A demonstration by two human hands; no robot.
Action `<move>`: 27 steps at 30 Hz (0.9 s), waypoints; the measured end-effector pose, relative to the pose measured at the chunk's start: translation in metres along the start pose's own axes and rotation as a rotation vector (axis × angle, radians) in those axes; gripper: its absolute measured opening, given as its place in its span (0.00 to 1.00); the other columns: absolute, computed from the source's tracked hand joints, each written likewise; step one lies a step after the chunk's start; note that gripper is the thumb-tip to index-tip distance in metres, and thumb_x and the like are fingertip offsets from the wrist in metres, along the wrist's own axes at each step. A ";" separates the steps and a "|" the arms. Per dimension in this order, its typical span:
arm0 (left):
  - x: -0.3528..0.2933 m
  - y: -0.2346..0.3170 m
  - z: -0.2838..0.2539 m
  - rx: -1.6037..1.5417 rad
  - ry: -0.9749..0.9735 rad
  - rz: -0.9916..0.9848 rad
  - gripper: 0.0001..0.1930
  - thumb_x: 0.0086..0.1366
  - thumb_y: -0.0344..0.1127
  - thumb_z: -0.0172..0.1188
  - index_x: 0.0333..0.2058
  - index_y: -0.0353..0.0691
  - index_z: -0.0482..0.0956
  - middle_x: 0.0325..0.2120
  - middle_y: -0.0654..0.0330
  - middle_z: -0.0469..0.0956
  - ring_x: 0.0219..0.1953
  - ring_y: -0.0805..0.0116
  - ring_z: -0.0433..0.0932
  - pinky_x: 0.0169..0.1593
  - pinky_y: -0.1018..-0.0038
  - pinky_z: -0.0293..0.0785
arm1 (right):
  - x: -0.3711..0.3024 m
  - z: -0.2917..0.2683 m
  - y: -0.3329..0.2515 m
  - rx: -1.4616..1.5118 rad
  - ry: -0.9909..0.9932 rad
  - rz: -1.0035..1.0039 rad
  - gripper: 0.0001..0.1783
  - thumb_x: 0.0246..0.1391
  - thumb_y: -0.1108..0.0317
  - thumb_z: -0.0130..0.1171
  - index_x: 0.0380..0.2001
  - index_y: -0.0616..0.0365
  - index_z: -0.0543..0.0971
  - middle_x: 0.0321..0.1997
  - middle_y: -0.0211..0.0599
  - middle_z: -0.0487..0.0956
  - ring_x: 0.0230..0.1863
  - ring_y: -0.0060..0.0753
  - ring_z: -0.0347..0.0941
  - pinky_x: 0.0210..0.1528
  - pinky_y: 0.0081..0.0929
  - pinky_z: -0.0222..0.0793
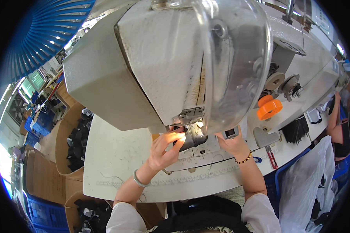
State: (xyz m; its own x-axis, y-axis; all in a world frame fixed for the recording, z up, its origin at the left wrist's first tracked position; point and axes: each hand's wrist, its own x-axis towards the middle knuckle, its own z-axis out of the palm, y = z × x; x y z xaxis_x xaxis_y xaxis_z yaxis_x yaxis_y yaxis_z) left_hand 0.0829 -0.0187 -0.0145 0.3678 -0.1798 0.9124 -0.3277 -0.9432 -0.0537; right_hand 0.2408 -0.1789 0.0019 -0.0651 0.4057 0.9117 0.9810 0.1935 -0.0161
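Note:
A dark, curved piece of material point(198, 137) lies under the lit needle area of a large sewing machine point(159, 58). My left hand point(164, 149) is at its left edge, thumb and fingers closing on it under the lamp. To the right of the needle area, my right hand point(236, 146) is curled around a small black-and-grey piece point(231, 133); its exact kind is not clear. The machine head and its clear plastic guard point(237, 73) hide part of both hands' fingertips.
An orange knob point(269, 107) juts from the machine's right side. On the white table point(116, 155) lie a grey paddle-shaped piece point(265, 137), a red-handled tool point(271, 157) and black strips point(295, 131). Cardboard boxes point(62, 149) stand left; a blue fan point(46, 31) is upper left.

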 end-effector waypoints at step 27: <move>0.004 0.005 0.000 0.114 0.010 -0.015 0.13 0.40 0.16 0.62 0.28 0.35 0.81 0.31 0.58 0.78 0.33 0.64 0.79 0.37 0.75 0.77 | 0.002 -0.003 -0.001 0.122 0.040 0.108 0.11 0.31 0.84 0.58 0.23 0.59 0.75 0.25 0.35 0.74 0.33 0.42 0.70 0.38 0.33 0.69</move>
State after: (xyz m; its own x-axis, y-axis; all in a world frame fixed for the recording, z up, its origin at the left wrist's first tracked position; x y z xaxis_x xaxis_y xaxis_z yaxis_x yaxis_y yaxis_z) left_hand 0.0829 -0.0244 -0.0108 0.3630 -0.1635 0.9173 -0.2208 -0.9715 -0.0858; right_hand 0.2397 -0.1810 0.0049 0.0495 0.3948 0.9174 0.9523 0.2584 -0.1626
